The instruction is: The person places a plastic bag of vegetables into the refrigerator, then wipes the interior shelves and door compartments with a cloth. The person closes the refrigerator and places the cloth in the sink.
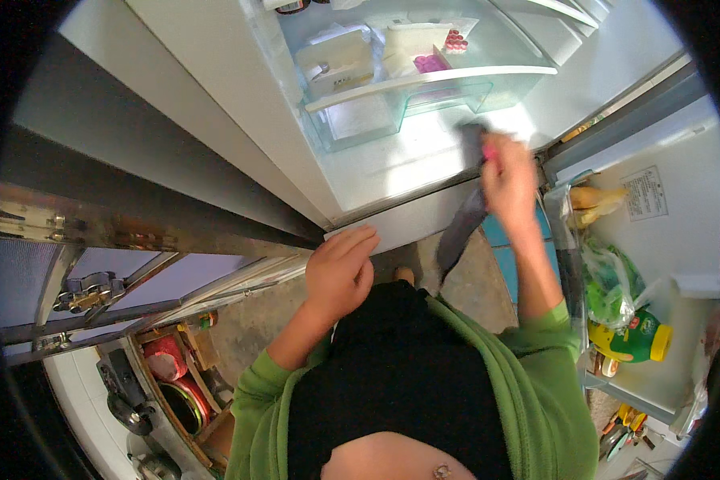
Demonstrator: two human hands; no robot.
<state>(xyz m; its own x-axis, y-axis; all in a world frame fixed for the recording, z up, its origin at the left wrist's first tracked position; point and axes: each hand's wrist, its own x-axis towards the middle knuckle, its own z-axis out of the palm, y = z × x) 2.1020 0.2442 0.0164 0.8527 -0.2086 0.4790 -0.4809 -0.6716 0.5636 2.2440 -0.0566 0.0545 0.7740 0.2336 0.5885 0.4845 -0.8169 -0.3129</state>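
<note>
My right hand (509,177), blurred, grips a dark grey cloth (461,231) at the front right of an open refrigerator (360,187). One end of the cloth touches or hovers over the brightly lit floor of the compartment; the rest hangs down past the front edge. My left hand (339,264) lies with extended fingers at the lower left front corner of the refrigerator and holds nothing. Just above the compartment floor sits a transparent drawer (360,123) with a white front rim. Inside it are a plastic box (336,63), a purple item (430,63) and small red-capped vials (456,42).
On the right the refrigerator door (684,240) stands open, its shelf holding a green plastic bag (612,288) and a green-and-yellow bottle (633,337). To the left are a metal-framed glass panel (216,276) and a wooden rack (201,414) with red containers (167,358).
</note>
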